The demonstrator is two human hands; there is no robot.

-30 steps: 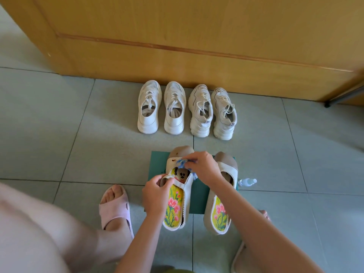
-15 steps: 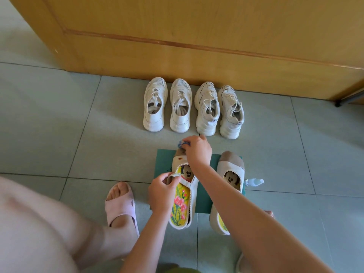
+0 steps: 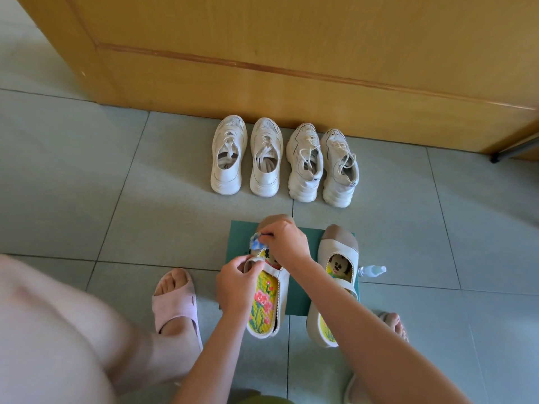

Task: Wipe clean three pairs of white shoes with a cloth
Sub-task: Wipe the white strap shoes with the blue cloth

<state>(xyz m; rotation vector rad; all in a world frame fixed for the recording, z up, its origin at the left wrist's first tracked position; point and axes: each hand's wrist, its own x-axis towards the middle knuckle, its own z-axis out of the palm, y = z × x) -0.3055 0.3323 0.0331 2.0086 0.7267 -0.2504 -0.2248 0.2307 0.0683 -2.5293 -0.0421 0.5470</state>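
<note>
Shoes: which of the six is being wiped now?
The left strap shoe on the green mat: left hand holds its strap, right hand presses the blue cloth to its toe. No hand touches the others.

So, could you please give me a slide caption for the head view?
Right hand holds a blue cloth to a shoe; left hand grips its strap.

Home entry: tiled floor (image 3: 87, 176), wooden door (image 3: 291, 53)

Pink slide sandal (image 3: 176, 307) on L foot (image 3: 175, 279); forearms (image 3: 215, 354) bare; olive garment (image 3: 259, 399) at btm edge.
</note>
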